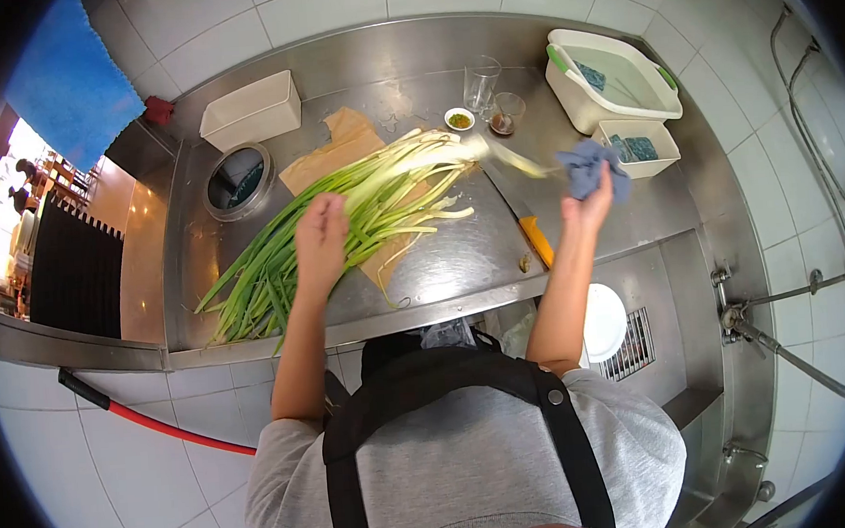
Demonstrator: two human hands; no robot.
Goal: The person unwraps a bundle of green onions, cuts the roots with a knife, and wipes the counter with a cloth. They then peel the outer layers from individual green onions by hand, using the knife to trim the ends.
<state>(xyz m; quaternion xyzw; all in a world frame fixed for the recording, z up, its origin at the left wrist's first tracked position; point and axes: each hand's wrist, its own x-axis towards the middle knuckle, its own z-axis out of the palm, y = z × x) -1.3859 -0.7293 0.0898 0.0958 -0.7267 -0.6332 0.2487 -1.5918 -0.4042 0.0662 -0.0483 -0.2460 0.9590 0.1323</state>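
A long pile of green onions [342, 220] lies across the steel counter [460, 252], white ends toward the right, partly on brown paper [342, 138]. My left hand [320, 241] hovers over the middle of the pile, fingers loosely curled, holding nothing I can see. My right hand [588, 201] is raised over the counter's right part and grips a blue-grey cloth [591, 167]. A blurred pale onion stalk [518, 161] shows just left of the cloth. A knife with an orange handle [535, 238] lies on the counter between my arms.
A white rectangular tub [249, 110] and a round waste hole [238, 178] sit at the back left. Two glasses [484, 86], a small sauce dish [459, 118], a white basin [614, 78] and a sponge tray [638, 144] stand at the back right. A sink with a white plate [605, 321] lies right.
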